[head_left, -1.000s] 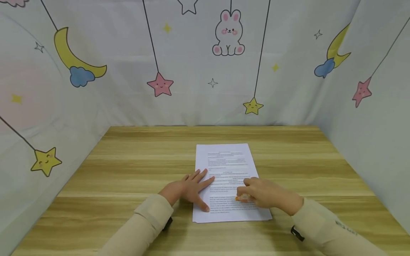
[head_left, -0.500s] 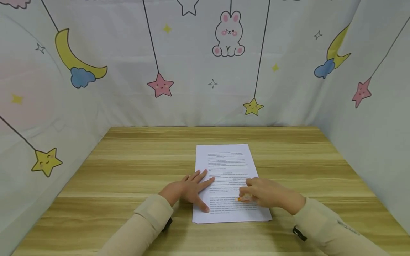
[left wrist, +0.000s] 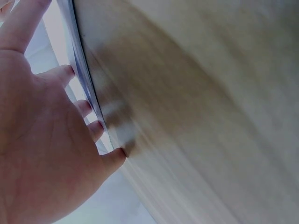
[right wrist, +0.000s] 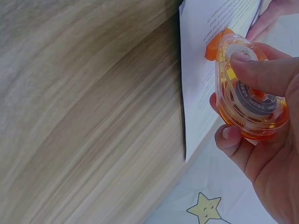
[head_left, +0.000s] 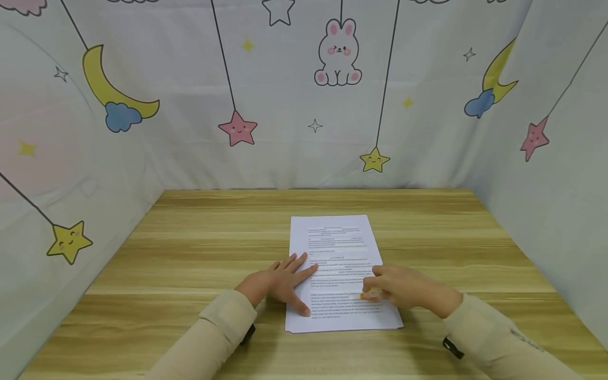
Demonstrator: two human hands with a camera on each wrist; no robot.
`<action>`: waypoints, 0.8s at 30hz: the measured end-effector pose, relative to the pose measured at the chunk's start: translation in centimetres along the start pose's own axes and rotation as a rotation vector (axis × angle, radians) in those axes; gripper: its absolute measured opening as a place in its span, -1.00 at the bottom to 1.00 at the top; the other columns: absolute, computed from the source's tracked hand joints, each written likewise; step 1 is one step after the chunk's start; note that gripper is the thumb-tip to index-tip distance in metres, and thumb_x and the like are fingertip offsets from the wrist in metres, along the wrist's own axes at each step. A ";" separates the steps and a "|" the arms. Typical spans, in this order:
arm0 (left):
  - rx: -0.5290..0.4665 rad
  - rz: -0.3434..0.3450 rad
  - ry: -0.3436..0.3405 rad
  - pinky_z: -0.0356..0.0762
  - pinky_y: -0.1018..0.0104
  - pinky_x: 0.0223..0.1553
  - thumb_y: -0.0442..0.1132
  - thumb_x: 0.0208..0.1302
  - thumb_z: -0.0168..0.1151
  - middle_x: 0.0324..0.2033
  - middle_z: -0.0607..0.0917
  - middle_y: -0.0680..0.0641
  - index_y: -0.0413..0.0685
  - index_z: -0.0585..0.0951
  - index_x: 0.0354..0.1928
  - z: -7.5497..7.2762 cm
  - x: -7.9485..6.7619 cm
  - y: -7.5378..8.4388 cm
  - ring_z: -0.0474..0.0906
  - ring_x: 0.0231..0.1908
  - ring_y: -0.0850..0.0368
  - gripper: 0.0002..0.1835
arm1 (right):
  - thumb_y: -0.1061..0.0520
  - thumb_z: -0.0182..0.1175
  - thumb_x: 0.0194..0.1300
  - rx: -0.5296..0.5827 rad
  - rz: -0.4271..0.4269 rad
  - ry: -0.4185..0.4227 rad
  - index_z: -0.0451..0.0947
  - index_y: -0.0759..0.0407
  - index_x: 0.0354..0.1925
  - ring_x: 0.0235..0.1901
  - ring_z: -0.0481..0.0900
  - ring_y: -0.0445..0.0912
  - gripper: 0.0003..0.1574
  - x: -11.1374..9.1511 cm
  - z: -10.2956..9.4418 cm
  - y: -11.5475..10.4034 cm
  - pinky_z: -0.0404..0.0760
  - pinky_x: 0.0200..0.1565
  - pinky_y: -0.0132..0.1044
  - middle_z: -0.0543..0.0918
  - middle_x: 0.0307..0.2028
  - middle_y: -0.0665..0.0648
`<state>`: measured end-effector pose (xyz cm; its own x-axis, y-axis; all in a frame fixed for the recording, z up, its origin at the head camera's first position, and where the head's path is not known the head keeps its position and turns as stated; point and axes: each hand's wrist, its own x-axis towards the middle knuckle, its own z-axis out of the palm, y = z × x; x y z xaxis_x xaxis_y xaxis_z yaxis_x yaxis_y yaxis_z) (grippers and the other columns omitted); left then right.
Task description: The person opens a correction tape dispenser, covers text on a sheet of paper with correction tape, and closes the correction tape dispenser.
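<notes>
A stack of printed paper (head_left: 332, 220) lies on the wooden table, its top sheet covered in lines of text with some white gaps. My left hand (head_left: 287, 282) rests on the stack's left side, fingers spread and straight. In my right hand (head_left: 404, 286) is a correction tape dispenser (right wrist: 250, 95) with a clear and orange case. Thumb and fingers grip it by its sides, and the tape spool shows through the case. Its orange tip (right wrist: 215, 45) is down at the lower text lines, right of the middle. Just left of the tip, a short stretch of one line looks white.
The wooden table (head_left: 199, 237) stretches around the paper on all sides. White curtains (head_left: 285, 163) with printed stars, moons and a rabbit stand behind it and along both sides. A dark strap piece (head_left: 453, 348) hangs under the right sleeve.
My right hand has slid a little to the right along the text with the correction tape dispenser. The left hand stays in place on the paper.
</notes>
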<state>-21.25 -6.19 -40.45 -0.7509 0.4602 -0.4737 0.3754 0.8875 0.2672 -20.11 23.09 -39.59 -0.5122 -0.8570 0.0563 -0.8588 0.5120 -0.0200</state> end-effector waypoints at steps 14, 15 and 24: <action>0.013 -0.001 0.001 -0.26 -0.07 0.38 0.35 -0.09 0.26 0.46 -0.27 0.04 0.37 -0.08 0.43 0.2 0.3 -0.2 -0.38 0.45 0.00 0.07 | 0.39 0.23 -0.03 0.023 0.001 0.054 0.52 -0.09 -0.33 -0.50 0.30 -0.29 -0.61 -1.9 0.0 1.3 0.33 -0.45 -0.48 0.48 -0.45 -0.08; 0.015 -0.001 0.003 -0.26 -0.07 0.38 0.35 -0.09 0.26 0.46 -0.27 0.04 0.37 -0.08 0.43 0.2 0.3 -0.1 -0.38 0.45 0.00 0.07 | 0.38 0.24 -0.02 0.026 -0.002 0.060 0.53 -0.08 -0.33 -0.51 0.29 -0.30 -0.63 -2.1 0.0 1.4 0.32 -0.46 -0.48 0.47 -0.46 -0.09; 0.026 0.003 0.006 -0.25 -0.07 0.38 0.36 -0.09 0.25 0.46 -0.27 0.03 0.36 -0.08 0.43 0.2 0.3 -0.1 -0.37 0.45 -0.01 0.07 | 0.37 0.22 0.03 0.061 0.006 0.076 0.57 -0.09 -0.33 -0.57 0.11 -0.35 -0.66 -3.0 -0.3 2.0 0.17 -0.52 -0.55 0.33 -0.55 -0.14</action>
<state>-21.36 -6.13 -40.80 -0.7528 0.4630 -0.4679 0.3918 0.8864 0.2467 -20.26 26.69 -39.51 -0.5169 -0.8459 0.1316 -0.8561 0.5105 -0.0807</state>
